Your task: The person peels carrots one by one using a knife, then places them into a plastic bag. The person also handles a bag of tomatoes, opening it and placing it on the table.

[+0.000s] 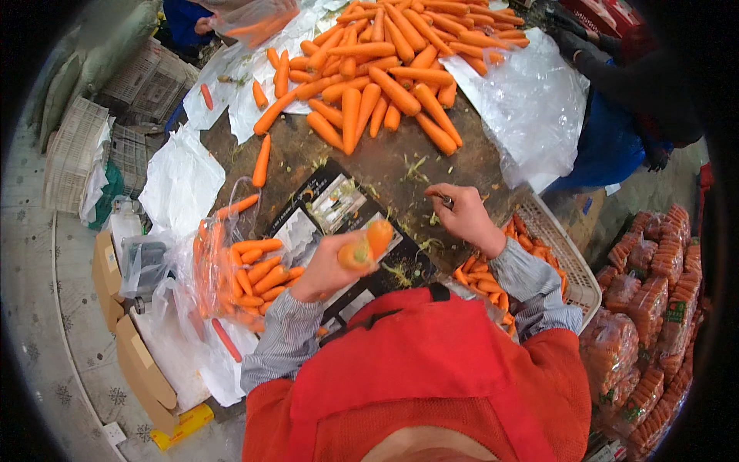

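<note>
My left hand (328, 267) holds two carrots (379, 238) with their thick ends up, one of them with a greenish stem end. My right hand (466, 215) is closed around a small tool (447, 201) with a metal part; its kind cannot be told. Below both hands, a dark printed sheet (300, 199) lies on the brown work surface, with green trimmings (401, 274) scattered on and around it. A large pile of carrots (398, 92) lies beyond my hands. Left of my left hand is a clear plastic bag of carrots (219, 260).
At right, a pale plastic crate (568, 260) holds carrots; bagged carrots (652, 289) are stacked beyond it. Clear plastic sheets (534, 98) lie at the upper right, near a person in dark sleeves (612, 75). Another person's hand (203, 25) is at the upper left. Cardboard flaps (141, 369) stand at left.
</note>
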Available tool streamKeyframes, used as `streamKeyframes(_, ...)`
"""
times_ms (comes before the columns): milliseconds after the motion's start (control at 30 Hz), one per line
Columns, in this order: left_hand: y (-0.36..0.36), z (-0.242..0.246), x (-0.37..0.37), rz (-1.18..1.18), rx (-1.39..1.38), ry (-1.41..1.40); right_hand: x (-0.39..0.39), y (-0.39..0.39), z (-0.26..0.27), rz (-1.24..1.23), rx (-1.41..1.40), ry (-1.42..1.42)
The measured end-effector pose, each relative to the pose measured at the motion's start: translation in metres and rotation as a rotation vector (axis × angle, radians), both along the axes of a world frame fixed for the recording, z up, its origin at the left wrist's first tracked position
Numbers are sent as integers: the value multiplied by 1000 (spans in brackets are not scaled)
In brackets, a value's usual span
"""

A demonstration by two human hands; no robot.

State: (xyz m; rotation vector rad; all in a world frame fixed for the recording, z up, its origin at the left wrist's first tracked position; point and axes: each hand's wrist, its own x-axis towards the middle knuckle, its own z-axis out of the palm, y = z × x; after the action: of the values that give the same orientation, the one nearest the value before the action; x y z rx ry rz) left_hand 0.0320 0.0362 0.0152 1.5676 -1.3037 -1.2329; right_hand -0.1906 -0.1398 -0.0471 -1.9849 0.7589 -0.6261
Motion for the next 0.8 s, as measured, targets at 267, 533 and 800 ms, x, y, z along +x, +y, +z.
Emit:
streamKeyframes(267, -8, -12, -7, -55, 206, 94, 15, 29, 31, 290, 473, -368)
streamKeyframes(533, 0, -45, -24, 163, 159, 745, 25, 47, 18, 243, 464, -317)
streamKeyframes(800, -8, -40, -33, 231, -86, -79, 12, 30, 31, 133, -297, -55)
